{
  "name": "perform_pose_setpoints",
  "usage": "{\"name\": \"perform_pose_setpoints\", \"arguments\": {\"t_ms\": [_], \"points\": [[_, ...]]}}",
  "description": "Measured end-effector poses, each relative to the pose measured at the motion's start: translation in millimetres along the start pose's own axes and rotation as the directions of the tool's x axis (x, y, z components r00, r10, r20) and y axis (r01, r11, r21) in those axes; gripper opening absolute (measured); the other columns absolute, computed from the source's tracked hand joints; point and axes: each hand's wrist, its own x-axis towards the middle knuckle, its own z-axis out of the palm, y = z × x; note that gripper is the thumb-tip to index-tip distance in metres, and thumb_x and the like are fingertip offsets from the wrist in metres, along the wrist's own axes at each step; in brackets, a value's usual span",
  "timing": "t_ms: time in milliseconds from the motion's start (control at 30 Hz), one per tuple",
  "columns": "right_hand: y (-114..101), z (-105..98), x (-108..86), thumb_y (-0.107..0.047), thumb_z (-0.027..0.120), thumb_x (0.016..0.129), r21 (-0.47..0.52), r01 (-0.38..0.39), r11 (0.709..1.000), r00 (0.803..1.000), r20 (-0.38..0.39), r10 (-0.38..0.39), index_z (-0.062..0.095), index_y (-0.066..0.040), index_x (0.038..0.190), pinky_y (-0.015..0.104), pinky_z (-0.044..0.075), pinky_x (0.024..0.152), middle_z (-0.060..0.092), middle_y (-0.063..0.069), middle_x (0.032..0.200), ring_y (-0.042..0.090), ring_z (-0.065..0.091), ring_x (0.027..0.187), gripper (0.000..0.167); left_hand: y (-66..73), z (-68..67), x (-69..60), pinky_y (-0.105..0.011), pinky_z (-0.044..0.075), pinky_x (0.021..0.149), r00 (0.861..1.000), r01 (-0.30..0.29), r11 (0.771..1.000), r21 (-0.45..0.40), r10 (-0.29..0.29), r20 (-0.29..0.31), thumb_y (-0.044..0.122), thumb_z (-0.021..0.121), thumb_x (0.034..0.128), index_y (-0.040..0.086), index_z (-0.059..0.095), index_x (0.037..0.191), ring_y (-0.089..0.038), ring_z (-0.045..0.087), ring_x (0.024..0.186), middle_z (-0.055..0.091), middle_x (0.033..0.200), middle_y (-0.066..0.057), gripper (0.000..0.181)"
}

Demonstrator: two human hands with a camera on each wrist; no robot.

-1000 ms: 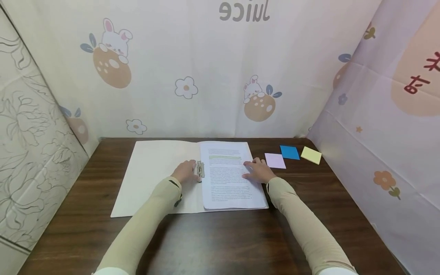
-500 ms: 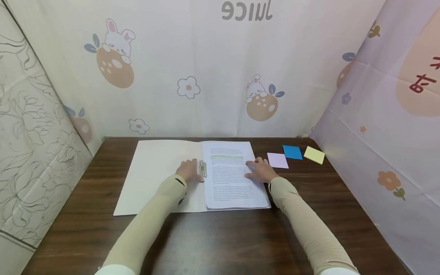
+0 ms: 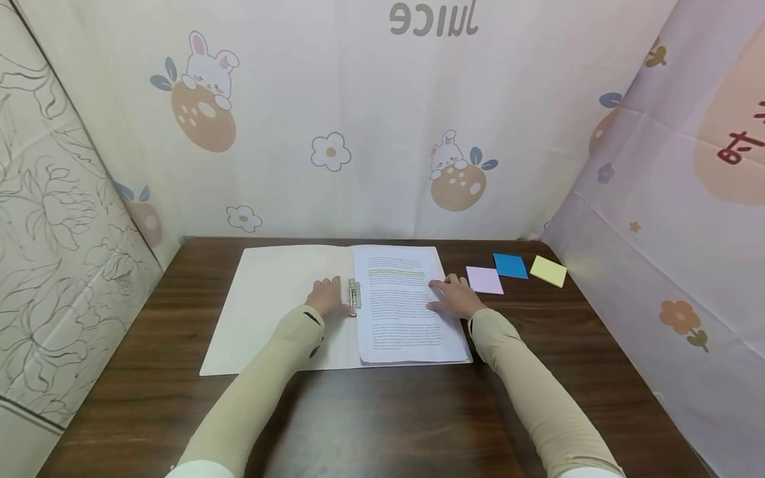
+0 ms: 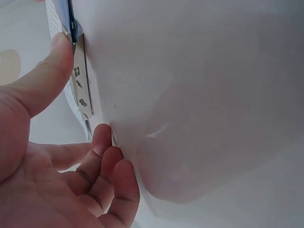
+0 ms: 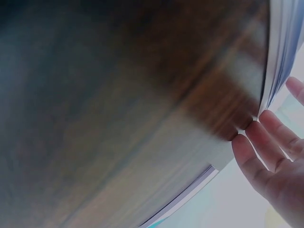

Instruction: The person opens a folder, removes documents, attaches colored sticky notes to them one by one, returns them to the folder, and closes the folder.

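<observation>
Folder is off-wht, table dk brn

At the far right of the brown tabletop, a lilac square, a blue square and a yellow square are lying. A rabbit-printed curtain is hanging along the far side.

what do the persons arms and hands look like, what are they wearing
Both hands, left hand and right hand, show no gloves. Long beige sleeves reach the wrists, with white fabric higher up each arm. The left cuff has small dark patches, too small to identify.
</observation>
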Motion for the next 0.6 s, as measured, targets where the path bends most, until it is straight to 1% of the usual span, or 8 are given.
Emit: {"name": "perform_pose_setpoints", "arguments": {"t_ms": [233, 467, 533, 600], "points": [[-1.1, -1.1, 0.7, -0.043, 0.068, 0.088, 0.003, 0.013, 1.0, 1.0, -0.009, -0.013, 0.049, -0.015, 0.143, 0.048, 0.042, 0.088, 0.047, 0.023, 0.131, 0.034, 0.042, 0.108, 0.064, -3.3, -3.1, 1.2, -0.051, 0.042, 0.105, 0.999, -0.026, 1.0, 0.015, 0.026, 0.032, 0.041, 0.078, 0.0794, -0.002, 0.039, 0.144, -0.04, 0.045, 0.125, 0.049, 0.138, -0.026, 0.087], [-1.9, -0.3, -0.5, -0.042, 0.067, 0.089, 0.01, 0.006, 1.0, 1.0, 0.009, -0.006, 0.048, -0.015, 0.144, 0.047, 0.042, 0.086, 0.046, 0.023, 0.131, 0.033, 0.041, 0.107, 0.064, -3.5, -1.7, 2.4, -0.049, 0.042, 0.105, 0.998, -0.008, 1.0, 0.013, 0.007, 0.066, 0.042, 0.075, 0.0821, 0.0, 0.04, 0.144, -0.037, 0.045, 0.122, 0.05, 0.138, -0.023, 0.082], [-2.4, -0.8, -1.5, -0.041, 0.067, 0.089, 0.015, -0.002, 1.0, 1.0, 0.01, 0.002, 0.048, -0.015, 0.144, 0.047, 0.042, 0.086, 0.046, 0.023, 0.131, 0.033, 0.041, 0.107, 0.063, -3.6, -2.8, 2.2, -0.05, 0.042, 0.104, 0.997, -0.015, 1.0, 0.012, 0.014, 0.075, 0.042, 0.074, 0.0832, 0.0, 0.041, 0.143, -0.036, 0.045, 0.12, 0.051, 0.137, -0.023, 0.08], [-2.8, -1.0, -2.4, -0.041, 0.067, 0.09, 0.023, -0.007, 1.0, 1.0, 0.011, 0.007, 0.048, -0.015, 0.144, 0.047, 0.041, 0.087, 0.046, 0.023, 0.131, 0.033, 0.041, 0.107, 0.063, -5.1, -4.2, 3.1, -0.049, 0.042, 0.104, 0.996, -0.036, 0.999, 0.01, 0.035, 0.084, 0.042, 0.074, 0.0838, -0.001, 0.043, 0.141, -0.037, 0.047, 0.118, 0.053, 0.134, -0.023, 0.078]]}}
